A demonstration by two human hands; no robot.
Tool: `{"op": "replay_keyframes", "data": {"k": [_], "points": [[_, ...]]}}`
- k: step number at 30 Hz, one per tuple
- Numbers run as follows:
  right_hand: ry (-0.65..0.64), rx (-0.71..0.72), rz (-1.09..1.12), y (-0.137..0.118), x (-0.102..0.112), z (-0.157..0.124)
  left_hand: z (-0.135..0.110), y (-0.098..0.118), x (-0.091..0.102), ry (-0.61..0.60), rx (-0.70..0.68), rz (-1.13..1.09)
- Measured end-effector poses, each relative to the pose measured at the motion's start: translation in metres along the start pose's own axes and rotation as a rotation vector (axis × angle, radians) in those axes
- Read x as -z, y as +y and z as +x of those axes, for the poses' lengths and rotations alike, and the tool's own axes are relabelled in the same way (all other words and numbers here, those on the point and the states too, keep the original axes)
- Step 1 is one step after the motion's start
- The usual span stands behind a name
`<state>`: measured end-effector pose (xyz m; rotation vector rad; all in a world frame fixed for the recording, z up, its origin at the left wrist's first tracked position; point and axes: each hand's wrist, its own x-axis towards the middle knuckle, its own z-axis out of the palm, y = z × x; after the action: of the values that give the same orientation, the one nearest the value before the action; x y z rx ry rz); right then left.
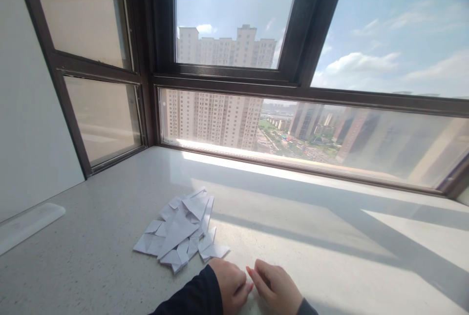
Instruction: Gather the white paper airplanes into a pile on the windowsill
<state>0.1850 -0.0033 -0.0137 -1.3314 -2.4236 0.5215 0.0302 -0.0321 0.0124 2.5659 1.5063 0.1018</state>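
My left hand (pixel 229 283) and my right hand (pixel 275 284) are close together at the bottom middle, low over the white speckled sill. Both have their fingers curled in, with the fingertips facing each other across a narrow gap. Whatever the fingers may pinch is hidden or blends into the pale surface. Just beyond my left hand lies a loose pile of folded white paper pieces (pixel 179 229), with flat angular shapes overlapping one another. One small folded piece (pixel 212 247) at the pile's right edge is nearest to my left hand.
The pale stone sill (pixel 293 237) runs back to a dark-framed window (pixel 234 83), with bands of sunlight and shadow across it. A long whitish translucent strip (pixel 31 224) lies at the left edge, beside a white panel (pixel 32 110). Tall buildings stand outside.
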Motion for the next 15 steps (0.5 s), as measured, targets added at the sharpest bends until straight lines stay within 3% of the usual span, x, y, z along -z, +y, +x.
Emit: {"op": "replay_keyframes", "data": {"k": [5,15], "points": [[-0.03,-0.021,-0.07,-0.0013,-0.0002,0.0019,0.0002,-0.0003,0.0027,-0.047,-0.033,0.028],[-0.045,0.004,-0.174,-0.0038,0.0005,-0.0009,-0.0015,0.0023,0.0056,-0.026,-0.027,0.055]]}}
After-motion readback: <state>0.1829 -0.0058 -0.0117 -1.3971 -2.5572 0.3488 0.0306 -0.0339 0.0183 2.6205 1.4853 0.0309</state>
